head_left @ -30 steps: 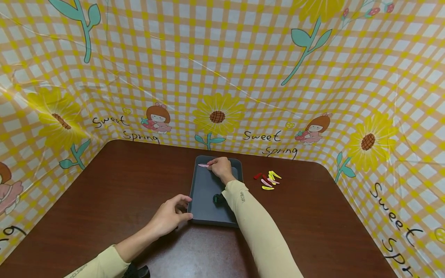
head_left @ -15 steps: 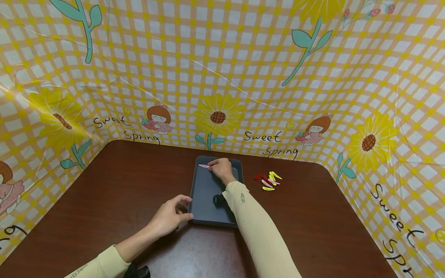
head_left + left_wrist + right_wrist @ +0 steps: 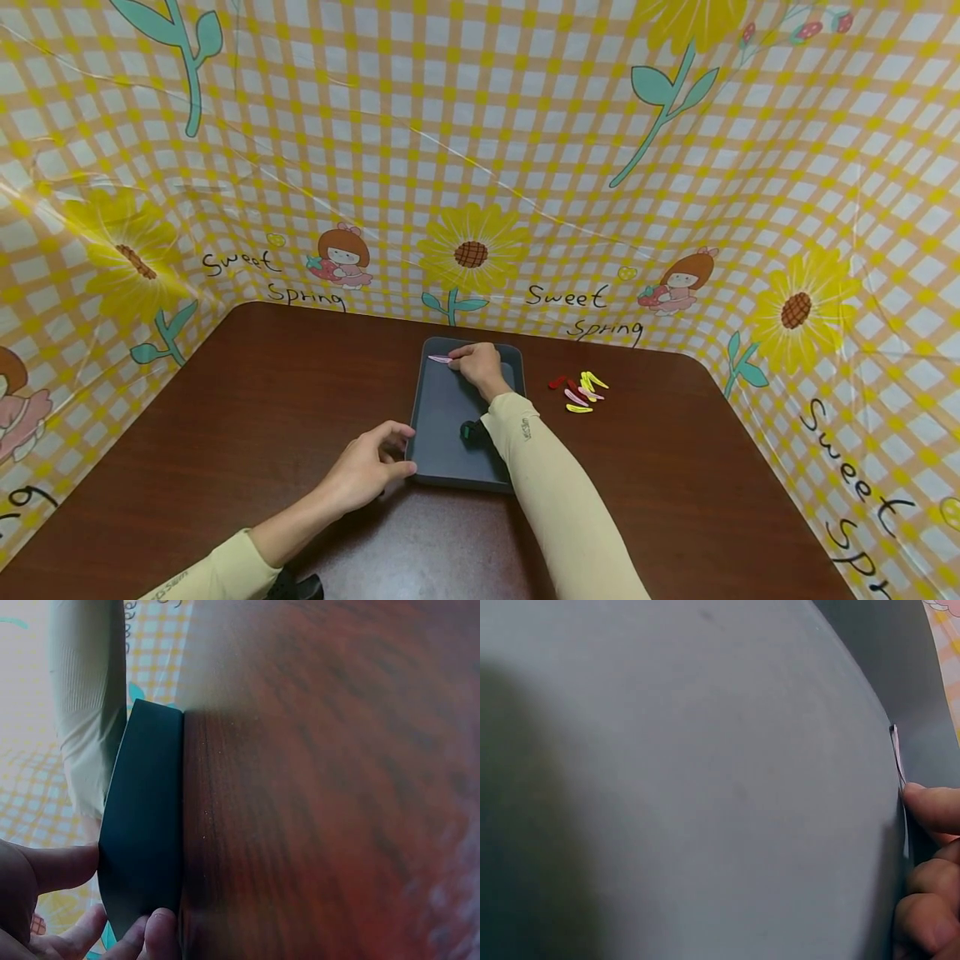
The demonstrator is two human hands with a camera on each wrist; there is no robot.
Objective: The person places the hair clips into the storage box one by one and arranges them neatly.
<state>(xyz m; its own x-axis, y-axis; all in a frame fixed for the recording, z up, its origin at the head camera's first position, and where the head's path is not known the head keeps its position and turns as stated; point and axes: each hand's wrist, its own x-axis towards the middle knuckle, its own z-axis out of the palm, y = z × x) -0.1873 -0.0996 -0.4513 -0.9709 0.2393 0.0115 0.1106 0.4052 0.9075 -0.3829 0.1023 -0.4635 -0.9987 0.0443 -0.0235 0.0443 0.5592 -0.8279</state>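
Note:
A dark grey tray (image 3: 439, 450) lies lengthwise on the brown table. My right hand (image 3: 480, 367) reaches over its far end and pinches one end of a pink hair clip (image 3: 438, 359) close to the tray floor, near the far wall. The right wrist view shows that clip (image 3: 898, 750) edge-on, thumb and fingertips at its near part. My left hand (image 3: 366, 467) touches the tray's left side near the front corner, thumb and fingers apart. In the left wrist view its fingertips (image 3: 160, 930) rest against the dark outer wall (image 3: 146, 817).
Right of the tray lies a loose group of hair clips on the table: red (image 3: 557, 382), yellow (image 3: 579, 408) and pink (image 3: 576, 397). A checked, flower-printed cloth (image 3: 465, 167) rises behind the table and along both sides.
Both hands keep nearly the same places, the right one still holding the pink hair clip at the tray's far end. The view has shifted only slightly.

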